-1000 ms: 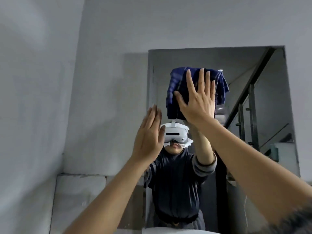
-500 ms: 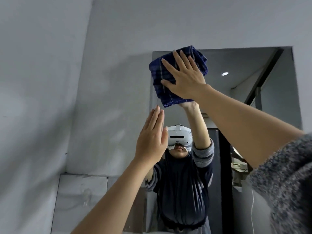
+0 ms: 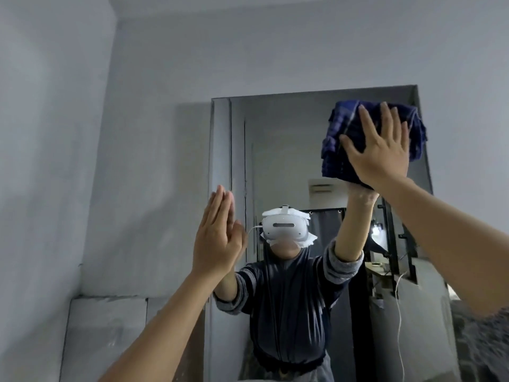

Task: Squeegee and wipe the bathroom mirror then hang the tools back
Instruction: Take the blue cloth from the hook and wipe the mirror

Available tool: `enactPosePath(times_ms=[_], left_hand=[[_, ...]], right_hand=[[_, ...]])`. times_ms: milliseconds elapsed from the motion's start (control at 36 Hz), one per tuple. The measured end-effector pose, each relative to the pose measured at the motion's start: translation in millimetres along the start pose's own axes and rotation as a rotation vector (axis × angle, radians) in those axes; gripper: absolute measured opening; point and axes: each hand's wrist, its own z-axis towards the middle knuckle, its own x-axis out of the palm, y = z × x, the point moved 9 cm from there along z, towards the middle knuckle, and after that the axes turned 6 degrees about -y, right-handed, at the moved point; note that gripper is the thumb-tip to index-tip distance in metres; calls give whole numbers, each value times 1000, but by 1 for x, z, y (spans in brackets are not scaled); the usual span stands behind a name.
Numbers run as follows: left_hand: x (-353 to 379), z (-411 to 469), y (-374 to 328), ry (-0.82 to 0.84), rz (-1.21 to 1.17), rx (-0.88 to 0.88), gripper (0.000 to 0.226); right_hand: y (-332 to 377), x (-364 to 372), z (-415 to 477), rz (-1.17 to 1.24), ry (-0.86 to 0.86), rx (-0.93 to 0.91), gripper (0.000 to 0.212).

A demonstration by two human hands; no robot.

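Observation:
A frameless rectangular mirror [image 3: 289, 150] hangs on the grey wall ahead. My right hand [image 3: 377, 148] presses a folded dark blue checked cloth [image 3: 340, 139] flat against the glass at the mirror's upper right corner, fingers spread over it. My left hand [image 3: 217, 234] is raised near the mirror's left edge, flat, fingers together and empty; whether it touches the wall or glass I cannot tell. The mirror shows my reflection in a headset and dark striped top. No squeegee is in view.
Bare grey walls meet in a corner [image 3: 110, 133] at the left. A pale tiled ledge [image 3: 107, 321] sits low on the left wall. The mirror reflects a dark doorway and a stair railing behind me.
My right hand has swept the cloth from the mirror's upper left corner across to its upper right corner. My left hand has stayed raised by the left edge.

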Motion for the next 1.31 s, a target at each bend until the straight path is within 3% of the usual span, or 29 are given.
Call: enactPosePath(times_ms=[222,444,583,778,889,1000,1111,1306], left_hand=[[9,-38,-3,96,38,-2,67],[11,-92,-11,209,-32,15,71],[11,-114,-8,219,-23,-7,69],[11,-116,-7,218,-39,-9,71],[11,-117,-6,227,-42,-24,71],[13,-119,-4,242,-35,-28,72],[11,-119,-7,229,-18,-12,72],[3,-111,-8,205,25,3,66]], right_hand=[[5,5,-61,99,-78,333,68],[66,25,-85,128,-43,319,71],[126,42,-85,92,51,76,69],[216,64,-109,25,219,-542,64],[216,63,-122,-36,282,-797,61],[173,51,-126,-92,326,-917,61],[101,32,-116,-148,339,-781,66],[-25,-5,-114,-74,253,-252,66]])
